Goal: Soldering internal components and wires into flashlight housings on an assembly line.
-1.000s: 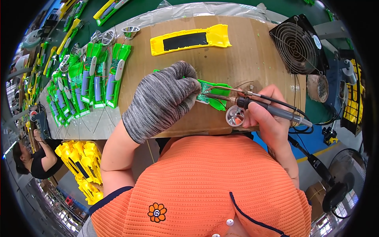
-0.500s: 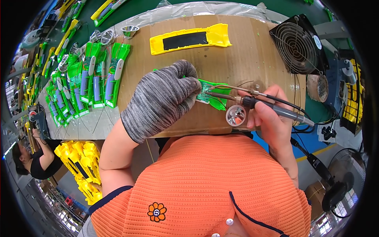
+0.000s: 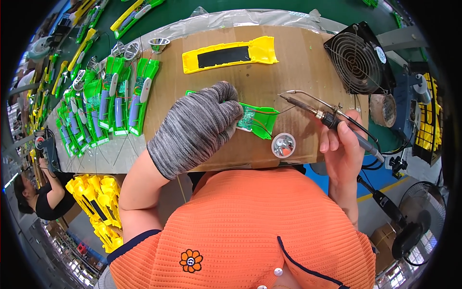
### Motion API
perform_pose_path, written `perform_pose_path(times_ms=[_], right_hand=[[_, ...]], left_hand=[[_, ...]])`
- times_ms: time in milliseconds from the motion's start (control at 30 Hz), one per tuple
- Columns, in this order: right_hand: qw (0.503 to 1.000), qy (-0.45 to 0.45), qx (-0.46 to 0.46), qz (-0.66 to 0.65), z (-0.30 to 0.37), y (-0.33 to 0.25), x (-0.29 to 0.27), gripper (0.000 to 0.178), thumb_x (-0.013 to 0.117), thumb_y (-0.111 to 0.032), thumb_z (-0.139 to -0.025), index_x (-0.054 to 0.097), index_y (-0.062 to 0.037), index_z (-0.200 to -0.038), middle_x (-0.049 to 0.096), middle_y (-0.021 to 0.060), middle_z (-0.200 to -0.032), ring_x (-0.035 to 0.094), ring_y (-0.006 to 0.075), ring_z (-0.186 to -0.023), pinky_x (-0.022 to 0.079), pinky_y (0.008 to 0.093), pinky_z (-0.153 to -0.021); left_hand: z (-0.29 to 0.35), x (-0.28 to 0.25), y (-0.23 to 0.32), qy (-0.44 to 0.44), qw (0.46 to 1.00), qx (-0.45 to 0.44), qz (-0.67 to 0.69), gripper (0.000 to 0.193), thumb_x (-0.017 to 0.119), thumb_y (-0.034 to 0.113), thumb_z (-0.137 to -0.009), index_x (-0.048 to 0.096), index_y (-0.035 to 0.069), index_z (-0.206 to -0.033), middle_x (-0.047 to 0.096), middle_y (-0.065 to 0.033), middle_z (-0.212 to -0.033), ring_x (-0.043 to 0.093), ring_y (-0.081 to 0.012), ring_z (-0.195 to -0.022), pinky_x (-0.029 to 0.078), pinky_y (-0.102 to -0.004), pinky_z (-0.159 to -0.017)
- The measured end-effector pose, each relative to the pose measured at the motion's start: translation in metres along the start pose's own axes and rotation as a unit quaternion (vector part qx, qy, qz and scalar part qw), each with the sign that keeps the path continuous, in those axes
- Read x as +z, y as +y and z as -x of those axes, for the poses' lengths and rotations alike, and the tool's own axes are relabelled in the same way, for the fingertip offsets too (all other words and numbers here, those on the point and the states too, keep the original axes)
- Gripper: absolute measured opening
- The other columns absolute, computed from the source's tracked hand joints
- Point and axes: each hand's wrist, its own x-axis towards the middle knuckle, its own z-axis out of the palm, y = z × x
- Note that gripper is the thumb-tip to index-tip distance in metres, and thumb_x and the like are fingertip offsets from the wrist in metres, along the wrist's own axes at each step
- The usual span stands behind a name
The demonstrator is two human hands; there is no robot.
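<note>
My left hand (image 3: 196, 129), in a grey knitted glove, is closed over a green plastic casing (image 3: 265, 126); its fingertips are partly hidden. A small green circuit board (image 3: 246, 118) with thin red and black wires shows in the casing just right of the glove. My bare right hand (image 3: 344, 147) grips a soldering iron (image 3: 332, 121) with a thin metal feed tube along it. The iron's tip points left, apart from the board. Below the casing's right end, a shiny reflector cup (image 3: 283, 145) rests on the cardboard.
A yellow casing half (image 3: 230, 54) with a black strip lies beyond my hands on the cardboard (image 3: 298, 58). Several green casings (image 3: 118, 103) with batteries and reflectors crowd the left. A black fan (image 3: 358, 59) stands far right. Yellow casings (image 3: 98, 200) are piled lower left, near another person (image 3: 53, 195).
My right hand has drawn the soldering iron right, off the circuit board. My left hand stays over the casing. The whole view has shifted slightly.
</note>
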Motion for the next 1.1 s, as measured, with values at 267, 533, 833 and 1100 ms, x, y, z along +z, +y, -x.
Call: perform_pose_path(times_ms=[267, 533, 833, 1100], right_hand=[[1.000, 0.015, -0.011, 0.002, 0.005, -0.003, -0.005, 0.011, 0.056, -0.009, -0.096, 0.047, -0.0035, -0.097, 0.051, 0.0058, -0.067, 0.049, 0.0130, -0.053, 0.048, 0.0295, -0.055], [0.997, 0.043, -0.056, -0.033, 0.005, -0.004, -0.014, 0.013, 0.057, -0.011, -0.096, 0.047, -0.0025, -0.096, 0.052, 0.0067, -0.066, 0.048, 0.0124, -0.051, 0.045, 0.0276, -0.054], [0.992, 0.055, -0.080, -0.078, -0.004, -0.003, -0.018, 0.013, 0.059, -0.011, -0.095, 0.047, -0.0040, -0.097, 0.047, 0.0042, -0.064, 0.048, 0.0129, -0.052, 0.046, 0.0288, -0.054], [0.993, 0.035, -0.072, -0.090, -0.021, 0.001, -0.011, 0.011, 0.058, -0.008, -0.095, 0.049, -0.0027, -0.098, 0.054, 0.0085, -0.071, 0.050, 0.0138, -0.055, 0.048, 0.0307, -0.056]], left_hand=[[-0.004, -0.018, -0.012, 0.114, 0.993, -0.033, 0.009, 0.022, 0.068, 0.015, -0.089, 0.067, 0.008, -0.110, 0.065, -0.0128, -0.113, 0.066, -0.0330, -0.091, 0.055, -0.0406, -0.080], [-0.031, -0.002, -0.036, 0.068, 0.995, 0.023, -0.074, 0.017, 0.067, 0.013, -0.088, 0.070, 0.007, -0.103, 0.066, -0.0125, -0.104, 0.065, -0.0336, -0.092, 0.054, -0.0413, -0.081], [-0.057, 0.048, 0.040, 0.074, 0.973, 0.138, -0.171, 0.038, 0.069, 0.017, -0.077, 0.064, 0.007, -0.114, 0.066, -0.0092, -0.096, 0.061, -0.0301, -0.099, 0.046, -0.0445, -0.091], [-0.040, 0.042, 0.044, 0.110, 0.989, 0.093, -0.019, 0.026, 0.068, 0.012, -0.078, 0.064, 0.013, -0.103, 0.065, -0.0074, -0.099, 0.060, -0.0267, -0.107, 0.045, -0.0422, -0.094]])
